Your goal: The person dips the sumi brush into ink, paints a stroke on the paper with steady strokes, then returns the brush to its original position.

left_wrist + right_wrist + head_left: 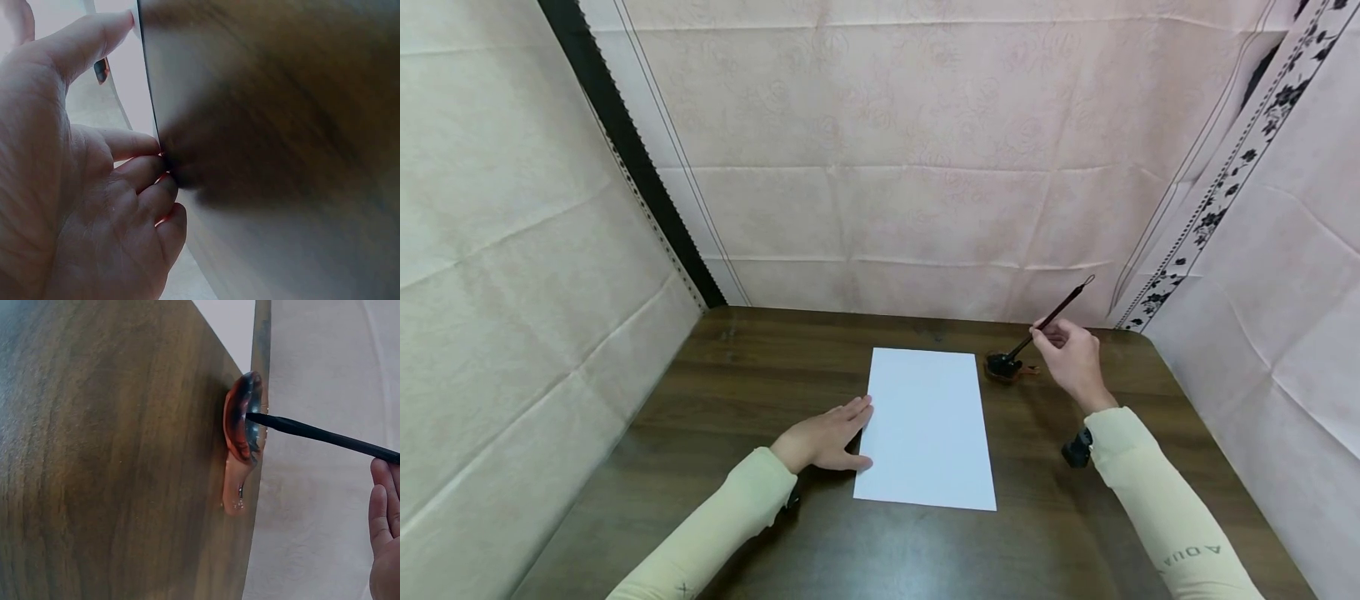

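The brush (pixel 1063 307) is pinched by the right grip (pixel 1077 362), apparently for inking; paper (pixel 927 433) seems steadied by the wide left grip (pixel 829 437).

White paper (pixel 925 429), seemingly blackish brush (pixel 1066 302)

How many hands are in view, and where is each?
2. The left hand touches the left edge of the paper; the right hand holds the brush, its tip at the dish.
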Demonstrator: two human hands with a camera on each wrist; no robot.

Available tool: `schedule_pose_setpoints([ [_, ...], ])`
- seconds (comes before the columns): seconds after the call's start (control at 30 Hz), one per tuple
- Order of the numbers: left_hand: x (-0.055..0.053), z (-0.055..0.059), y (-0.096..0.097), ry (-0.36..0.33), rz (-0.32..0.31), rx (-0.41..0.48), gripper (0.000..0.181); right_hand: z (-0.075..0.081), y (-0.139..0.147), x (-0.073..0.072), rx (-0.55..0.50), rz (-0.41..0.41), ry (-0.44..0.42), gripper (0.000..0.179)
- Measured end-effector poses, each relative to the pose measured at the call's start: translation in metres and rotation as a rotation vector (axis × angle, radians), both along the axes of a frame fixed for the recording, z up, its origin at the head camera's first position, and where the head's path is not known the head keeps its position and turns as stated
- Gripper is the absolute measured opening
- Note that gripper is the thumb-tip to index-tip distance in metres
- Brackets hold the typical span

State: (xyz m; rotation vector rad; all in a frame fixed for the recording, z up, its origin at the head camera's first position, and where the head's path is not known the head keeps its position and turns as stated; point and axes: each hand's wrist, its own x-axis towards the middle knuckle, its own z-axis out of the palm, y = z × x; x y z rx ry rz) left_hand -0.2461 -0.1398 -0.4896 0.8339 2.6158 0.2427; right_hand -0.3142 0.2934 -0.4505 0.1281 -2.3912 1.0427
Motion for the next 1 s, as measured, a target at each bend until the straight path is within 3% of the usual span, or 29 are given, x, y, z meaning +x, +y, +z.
schedule_pose_setpoints([
  [0.17, 0.000, 0.000, 0.000, 0.000, 0.000, 0.001, 0.095, -0.002, 0.001, 0.000, 0.027, 0.001, 0.016, 0.015],
  [0.33, 0.000, 0.002, 0.000, -0.001, 0.003, 0.001, 0.095, 0.005, 0.000, -0.001, 0.038, -0.005, 0.047, 0.014],
  [0.5, 0.000, 0.003, 0.000, -0.005, -0.011, 0.010, 0.094, 0.011, -0.003, 0.000, 0.047, 0.005, 0.022, 0.017],
  [0.77, 0.002, 0.004, 0.002, -0.006, -0.011, 0.008, 0.094, 0.000, -0.003, 0.000, 0.076, 0.039, 0.025, 0.012],
  [1.0, 0.002, 0.006, 0.002, -0.019, -0.004, 0.013, 0.094, 0.009, -0.004, -0.002, 0.058, 0.027, 0.061, 0.013],
])
